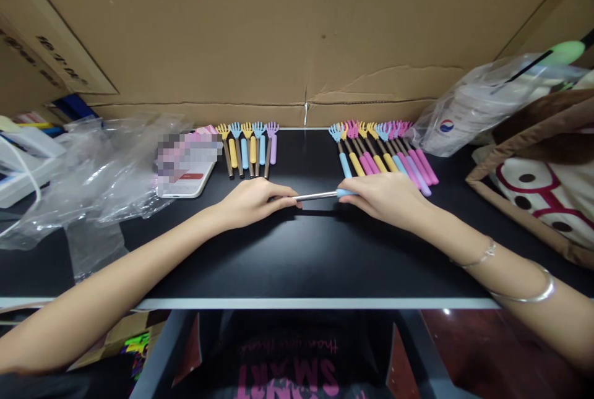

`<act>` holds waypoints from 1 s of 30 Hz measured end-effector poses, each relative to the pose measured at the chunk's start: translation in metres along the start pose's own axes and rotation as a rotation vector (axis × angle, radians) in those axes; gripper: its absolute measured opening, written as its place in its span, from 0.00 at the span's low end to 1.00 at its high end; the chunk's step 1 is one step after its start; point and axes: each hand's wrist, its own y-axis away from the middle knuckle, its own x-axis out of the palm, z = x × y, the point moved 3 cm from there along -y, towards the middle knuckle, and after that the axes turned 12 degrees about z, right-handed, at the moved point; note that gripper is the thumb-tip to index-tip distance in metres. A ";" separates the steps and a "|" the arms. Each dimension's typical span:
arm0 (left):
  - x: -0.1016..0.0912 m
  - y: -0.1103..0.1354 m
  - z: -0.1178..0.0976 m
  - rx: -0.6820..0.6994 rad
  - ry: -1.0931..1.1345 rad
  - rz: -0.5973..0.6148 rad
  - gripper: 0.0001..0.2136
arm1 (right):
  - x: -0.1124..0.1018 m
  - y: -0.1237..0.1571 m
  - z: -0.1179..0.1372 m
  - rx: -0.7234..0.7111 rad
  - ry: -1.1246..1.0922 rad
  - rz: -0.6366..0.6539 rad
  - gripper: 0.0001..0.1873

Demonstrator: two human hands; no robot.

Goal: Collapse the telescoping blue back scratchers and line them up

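Pinching a shiny metal rod [318, 196], left hand [255, 201] faces right hand [387, 197], clamped on its rounded blue handle [343, 192]

Silver rod [317, 196], light-blue handle [344, 192], roughly level, one end apparently hidden

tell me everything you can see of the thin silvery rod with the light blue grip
The thin, straight, silvery rod looks like shiny metal, with a light blue, plastic-looking grip at its right end. It lies nearly level, held above the smooth black tabletop. The bare left hand pinches its left end; the bare right hand holds the grip, covering part of it. The fingers hide both tips.
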 end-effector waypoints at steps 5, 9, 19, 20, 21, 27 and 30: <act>0.003 -0.002 0.000 0.031 0.120 0.024 0.16 | -0.005 0.001 -0.001 -0.003 0.082 -0.080 0.22; 0.004 -0.003 0.000 0.050 0.118 0.008 0.16 | -0.007 0.001 -0.002 -0.004 0.098 -0.096 0.23; 0.004 -0.003 -0.005 -0.022 0.008 -0.020 0.16 | -0.010 0.002 -0.003 -0.012 0.105 -0.146 0.21; 0.004 -0.003 -0.005 -0.025 0.005 -0.021 0.16 | -0.010 0.002 -0.003 -0.015 0.107 -0.151 0.20; 0.005 -0.003 -0.005 -0.030 0.001 -0.024 0.16 | -0.011 0.002 -0.003 -0.019 0.108 -0.154 0.20; 0.005 -0.002 -0.006 -0.045 -0.025 -0.045 0.13 | -0.012 0.002 -0.003 -0.031 0.101 -0.168 0.19; 0.005 -0.002 -0.007 -0.058 -0.042 -0.061 0.13 | -0.012 0.002 -0.003 -0.018 0.089 -0.143 0.20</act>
